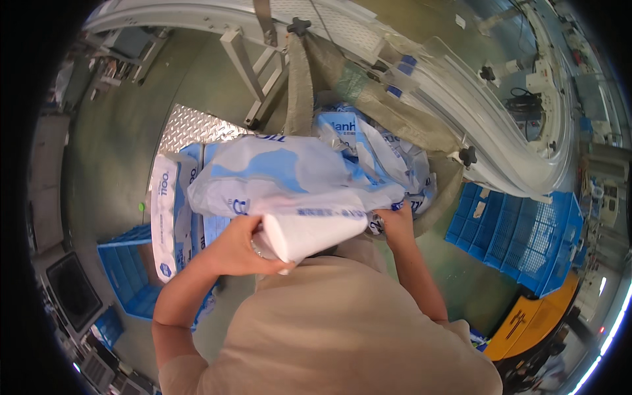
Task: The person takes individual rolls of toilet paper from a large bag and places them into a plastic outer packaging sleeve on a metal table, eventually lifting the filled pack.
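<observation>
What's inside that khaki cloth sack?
Blue-and-white plastic packaging shows in the mouth of the khaki cloth sack. The bottom is hidden by that packaging and the large printed package in front, so what lies deeper can't be seen.

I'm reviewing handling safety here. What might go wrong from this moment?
The white roll might slip, since the left hand holds it near one end. The thin, printed plastic bag might tear or pull away where the right hand grips its crumpled edge.
</observation>
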A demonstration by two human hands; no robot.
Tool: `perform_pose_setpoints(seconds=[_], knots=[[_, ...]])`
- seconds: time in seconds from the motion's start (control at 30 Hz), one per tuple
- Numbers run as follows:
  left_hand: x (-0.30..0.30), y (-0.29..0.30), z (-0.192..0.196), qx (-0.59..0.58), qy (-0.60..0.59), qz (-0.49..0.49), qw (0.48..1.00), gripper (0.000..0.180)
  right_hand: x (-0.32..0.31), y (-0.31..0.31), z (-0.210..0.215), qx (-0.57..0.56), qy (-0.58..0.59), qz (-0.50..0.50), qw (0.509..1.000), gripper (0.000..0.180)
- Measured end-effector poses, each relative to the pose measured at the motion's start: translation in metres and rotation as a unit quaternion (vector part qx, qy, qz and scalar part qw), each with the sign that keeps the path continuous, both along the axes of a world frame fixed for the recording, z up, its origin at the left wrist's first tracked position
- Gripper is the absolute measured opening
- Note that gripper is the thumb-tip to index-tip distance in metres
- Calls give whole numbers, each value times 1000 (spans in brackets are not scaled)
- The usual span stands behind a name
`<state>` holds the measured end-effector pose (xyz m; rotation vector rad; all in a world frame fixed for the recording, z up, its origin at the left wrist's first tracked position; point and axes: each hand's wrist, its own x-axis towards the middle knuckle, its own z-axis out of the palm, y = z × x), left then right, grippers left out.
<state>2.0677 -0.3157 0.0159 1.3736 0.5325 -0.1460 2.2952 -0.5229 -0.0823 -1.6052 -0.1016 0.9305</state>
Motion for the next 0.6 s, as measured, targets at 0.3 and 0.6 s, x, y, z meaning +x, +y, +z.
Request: perform_pose_setpoints(seconds=[0.3, 0.6], knots=[[35, -42, -65, -327, -65, -39, 942, 94, -53, -34, 11, 3, -105, -191, 976, 36], [29, -74, -68, -75, -315, -152, 934, 85, -87, -44, 61, 93, 304, -365, 875, 40]])
